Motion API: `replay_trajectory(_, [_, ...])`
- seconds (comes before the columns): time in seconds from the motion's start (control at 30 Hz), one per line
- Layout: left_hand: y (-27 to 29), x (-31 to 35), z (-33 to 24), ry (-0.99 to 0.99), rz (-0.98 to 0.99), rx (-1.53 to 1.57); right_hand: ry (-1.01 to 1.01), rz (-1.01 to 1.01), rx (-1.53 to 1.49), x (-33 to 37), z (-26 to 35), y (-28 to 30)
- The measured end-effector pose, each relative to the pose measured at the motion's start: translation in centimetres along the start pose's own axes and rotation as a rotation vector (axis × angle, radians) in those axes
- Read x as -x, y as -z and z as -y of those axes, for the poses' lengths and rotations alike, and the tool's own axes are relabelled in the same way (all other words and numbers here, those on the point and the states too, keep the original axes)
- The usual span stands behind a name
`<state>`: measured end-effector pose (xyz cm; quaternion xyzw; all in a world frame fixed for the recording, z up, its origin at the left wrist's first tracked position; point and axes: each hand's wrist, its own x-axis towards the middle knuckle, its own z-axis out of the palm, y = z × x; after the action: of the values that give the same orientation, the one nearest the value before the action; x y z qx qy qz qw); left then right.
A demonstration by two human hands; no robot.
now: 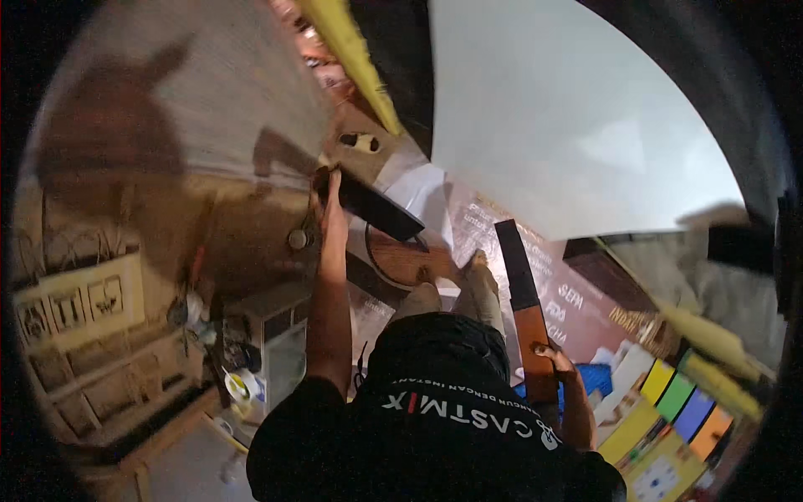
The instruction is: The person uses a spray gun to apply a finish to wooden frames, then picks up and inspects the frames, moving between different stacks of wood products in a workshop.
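My left hand (333,209) is raised ahead of me, its fingers closed around the near end of a dark rectangular board (376,207). That board slants away to the right, over a round brown mat (410,255). Low at my right side, my right hand (559,361) grips a long narrow board (517,276). Its far part is black and its near part orange-brown. The two boards are apart, with my feet and legs between them. Part of the long board's near end is hidden by my arm and shirt.
A large white panel (577,117) stands ahead right, above a printed brown banner (585,289). A yellow beam (360,71) rises ahead. At left are a grey cabinet (280,343) and a wooden rack (109,376). Coloured panels (676,403) and a blue item (595,378) lie right.
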<state>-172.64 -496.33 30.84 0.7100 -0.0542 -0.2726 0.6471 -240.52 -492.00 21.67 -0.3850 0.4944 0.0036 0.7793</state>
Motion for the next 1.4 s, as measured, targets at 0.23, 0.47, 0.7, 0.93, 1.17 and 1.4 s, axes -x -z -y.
replay_trajectory(0.23, [3.4,-19.6,-11.4,-0.699,0.007,-0.595,0.076,0.248,0.269,-14.9,12.0,0.9])
replay_trajectory(0.47, [1.8,-36.0,-20.0,-0.665,0.132,-0.858,-0.071,0.356,0.401,-23.4,33.1,-8.9])
replay_trajectory(0.7, [1.8,-49.7,-26.7,-0.511,0.287,-0.750,0.060,0.432,0.524,-34.5,41.0,-18.1])
replay_trajectory(0.93, [10.4,-54.0,-29.8,-0.537,0.196,-0.665,0.004,0.324,0.404,-37.7,51.3,-32.7])
replay_trajectory(1.17, [19.5,-48.7,-33.3,-0.571,-0.018,-0.533,0.067,0.472,0.269,-45.9,56.4,-36.8])
replay_trajectory(1.4, [24.7,-42.1,-36.3,-0.617,-0.183,-0.441,0.127,0.539,0.230,-48.8,64.2,-44.4])
